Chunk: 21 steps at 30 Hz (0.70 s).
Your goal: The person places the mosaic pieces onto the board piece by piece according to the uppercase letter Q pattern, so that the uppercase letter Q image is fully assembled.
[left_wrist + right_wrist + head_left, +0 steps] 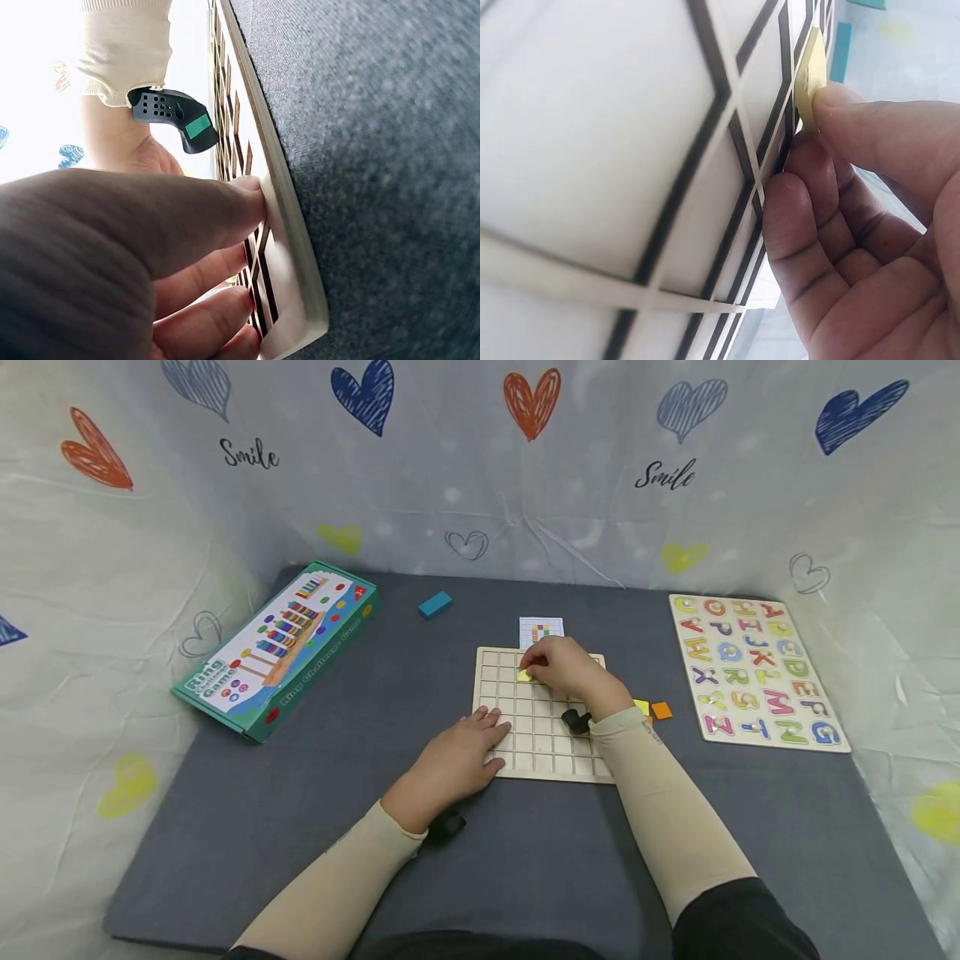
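Observation:
A pale wooden grid board (534, 745) lies on the grey table, its squares divided by raised lines. My right hand (562, 670) pinches a yellow square tile (810, 79) between thumb and fingers, over the upper part of the board. In the right wrist view the tile stands tilted at the grid lines, other fingers curled beside it. The left hand (463, 756) rests on the board's left edge with fingers spread, its thumb (244, 202) on the rim. Behind the board lies a small card (542, 630) printed with a coloured grid pattern, partly covered by my right hand.
Yellow and orange tiles (662, 711) lie right of the board, partly behind my right wrist. A blue block (435, 604) lies at the back. A green game box (277, 647) stands at left, an alphabet board (757, 672) at right. A printed curtain surrounds the table.

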{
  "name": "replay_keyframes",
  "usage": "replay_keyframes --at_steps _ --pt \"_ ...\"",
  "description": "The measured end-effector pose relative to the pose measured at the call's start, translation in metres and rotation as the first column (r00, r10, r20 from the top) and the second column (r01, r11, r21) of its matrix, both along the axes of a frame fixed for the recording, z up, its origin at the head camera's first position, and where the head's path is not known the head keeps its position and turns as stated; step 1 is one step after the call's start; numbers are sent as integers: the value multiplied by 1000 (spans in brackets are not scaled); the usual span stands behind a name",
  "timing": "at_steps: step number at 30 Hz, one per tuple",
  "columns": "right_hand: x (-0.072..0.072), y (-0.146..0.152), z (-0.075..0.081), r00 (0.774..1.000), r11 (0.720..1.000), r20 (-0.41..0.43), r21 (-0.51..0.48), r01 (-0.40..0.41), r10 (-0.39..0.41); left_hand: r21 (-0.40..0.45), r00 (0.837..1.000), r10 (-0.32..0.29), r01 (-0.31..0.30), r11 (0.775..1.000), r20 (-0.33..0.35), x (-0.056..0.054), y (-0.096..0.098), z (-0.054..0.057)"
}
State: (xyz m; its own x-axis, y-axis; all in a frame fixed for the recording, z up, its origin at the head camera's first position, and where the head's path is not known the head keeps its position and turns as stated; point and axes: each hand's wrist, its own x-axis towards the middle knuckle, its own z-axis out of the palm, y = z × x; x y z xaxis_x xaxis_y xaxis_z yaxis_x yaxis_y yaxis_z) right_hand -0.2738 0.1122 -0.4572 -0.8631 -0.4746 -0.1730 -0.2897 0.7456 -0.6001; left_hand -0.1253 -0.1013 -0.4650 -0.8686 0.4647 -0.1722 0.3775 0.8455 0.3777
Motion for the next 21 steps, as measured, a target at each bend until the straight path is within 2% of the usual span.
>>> replay_keyframes --at_steps 21 --pt "2 -1 -3 999 1000 -39 1 -1 1 -15 1000 7 -7 1000 15 0 1 1"
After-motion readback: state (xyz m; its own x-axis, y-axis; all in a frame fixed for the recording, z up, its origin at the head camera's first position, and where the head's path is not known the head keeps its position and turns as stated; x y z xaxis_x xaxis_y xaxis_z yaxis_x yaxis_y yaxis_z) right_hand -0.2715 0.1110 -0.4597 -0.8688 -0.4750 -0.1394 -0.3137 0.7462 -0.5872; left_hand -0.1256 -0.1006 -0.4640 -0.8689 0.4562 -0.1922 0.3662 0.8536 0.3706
